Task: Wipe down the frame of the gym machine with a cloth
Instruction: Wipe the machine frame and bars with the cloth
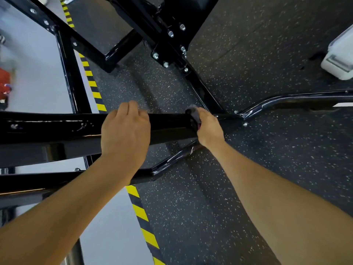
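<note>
A glossy black horizontal frame beam point(57, 129) of the gym machine crosses the view from the left edge to the middle. My left hand point(125, 132) grips over the top of this beam, fingers curled round its far side. My right hand point(209, 129) holds a small grey cloth point(193, 113) with a pink edge against the beam's right end, where a curved black handle bar point(286, 101) joins it. Most of the cloth is hidden inside my right hand.
More black frame members with silver bolts point(171, 34) run diagonally above the beam. Black speckled rubber flooring point(248, 169) lies below, edged by yellow-black hazard tape point(141, 213) beside a pale grey floor. A white container point(340, 60) sits at the right edge. A red object point(4, 83) lies far left.
</note>
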A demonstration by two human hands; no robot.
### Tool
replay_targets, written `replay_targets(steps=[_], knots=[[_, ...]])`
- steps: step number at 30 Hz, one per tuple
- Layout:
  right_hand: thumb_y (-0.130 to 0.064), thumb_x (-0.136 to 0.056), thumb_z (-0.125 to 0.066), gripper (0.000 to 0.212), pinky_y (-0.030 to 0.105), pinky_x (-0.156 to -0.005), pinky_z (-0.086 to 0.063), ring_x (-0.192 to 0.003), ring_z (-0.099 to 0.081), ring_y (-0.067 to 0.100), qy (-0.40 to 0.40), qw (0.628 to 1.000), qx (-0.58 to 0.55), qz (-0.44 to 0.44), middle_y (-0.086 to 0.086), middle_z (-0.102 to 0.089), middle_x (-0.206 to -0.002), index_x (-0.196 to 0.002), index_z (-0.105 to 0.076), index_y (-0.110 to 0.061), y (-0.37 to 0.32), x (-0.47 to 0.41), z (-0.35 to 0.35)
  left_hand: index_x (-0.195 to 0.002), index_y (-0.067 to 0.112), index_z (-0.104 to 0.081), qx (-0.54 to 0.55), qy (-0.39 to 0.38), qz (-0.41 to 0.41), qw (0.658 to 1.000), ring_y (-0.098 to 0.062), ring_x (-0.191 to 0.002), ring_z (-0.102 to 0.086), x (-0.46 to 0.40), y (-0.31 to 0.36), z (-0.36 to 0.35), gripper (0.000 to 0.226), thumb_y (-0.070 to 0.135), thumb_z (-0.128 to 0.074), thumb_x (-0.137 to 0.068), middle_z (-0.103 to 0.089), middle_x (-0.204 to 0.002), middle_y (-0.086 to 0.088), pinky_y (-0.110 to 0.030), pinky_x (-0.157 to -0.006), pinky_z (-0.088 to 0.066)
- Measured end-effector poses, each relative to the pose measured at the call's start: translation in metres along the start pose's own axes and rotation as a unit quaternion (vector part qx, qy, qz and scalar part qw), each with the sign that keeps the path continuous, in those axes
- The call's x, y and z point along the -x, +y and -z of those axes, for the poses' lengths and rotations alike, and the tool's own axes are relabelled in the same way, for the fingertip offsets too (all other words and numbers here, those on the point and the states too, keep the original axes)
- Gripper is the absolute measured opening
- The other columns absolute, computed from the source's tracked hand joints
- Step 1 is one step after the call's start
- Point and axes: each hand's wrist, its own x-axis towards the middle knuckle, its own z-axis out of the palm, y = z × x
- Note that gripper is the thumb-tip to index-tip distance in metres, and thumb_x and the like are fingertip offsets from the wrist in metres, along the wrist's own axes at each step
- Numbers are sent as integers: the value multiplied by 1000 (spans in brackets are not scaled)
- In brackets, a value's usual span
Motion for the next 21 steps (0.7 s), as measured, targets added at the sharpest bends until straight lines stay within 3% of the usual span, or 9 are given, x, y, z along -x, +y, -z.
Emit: replay_targets(steps=[3,5,8,11,13,15,21], knots=[[8,-92,-44,49,38,-96,-43,-118,-52,31,-2,999,21,-41,11,-55,-128,-136,-47,-12,-4,-8,9,-115,8,-51,1,-13,-4,1000,-26,-107,-47,0,2,6,25,17,-53,-91,-49,-114,-10,-31,-87,-39],[9,-91,-45,49,34,-99,-43,-119,-52,27,4,1000,2,-23,8,-54,-130,-136,-48,-10,-19,4,7,-120,7,-46,11,-33,-9,999,-26,-112,-43,-4,3,9,30,14,-48,-91,-45,-120,-11,-31,-92,-37],[9,-91,-45,58,29,-116,-21,-139,-31,20,2,996,-35,83,3,-38,-149,-144,-38,-13,-50,32,-6,-125,9,-44,22,-37,-11,999,-26,-115,-42,-10,7,13,33,17,-43,-93,-44,-122,-10,-32,-96,-34],[5,-93,-45,55,20,-113,-13,-141,-27,21,-9,984,-44,172,5,-36,-151,-145,-37,-11,-65,40,-10,-124,10,-43,39,-33,-9,999,-26,-117,-41,-13,17,18,39,15,-25,-90,-43,-123,-9,-32,-101,-30],[3,-93,-47,56,13,-109,-9,-141,-26,20,-24,981,-45,185,4,-35,-152,-146,-35,-13,-58,35,-8,-123,10,-45,59,-26,0,998,-27,-117,-40,-18,22,19,36,15,-29,-90,-43,-123,-10,-33,-101,-29],[3,-93,-48,60,11,-107,-6,-142,-24,19,-44,982,-42,178,2,-34,-152,-147,-33,-16,-43,28,-8,-124,10,-45,82,-28,1,996,-27,-118,-40,-26,30,15,35,16,-36,-92,-43,-124,-10,-33,-102,-29],[2,-95,-43,57,27,-116,-16,-145,-20,18,-53,996,2,69,-1,-31,-154,-148,-32,-18,14,-9,1,-128,11,-45,113,-41,-41,992,-26,-121,-40,-64,80,1,35,19,-40,-94,-44,-126,-8,-34,-103,-30]])
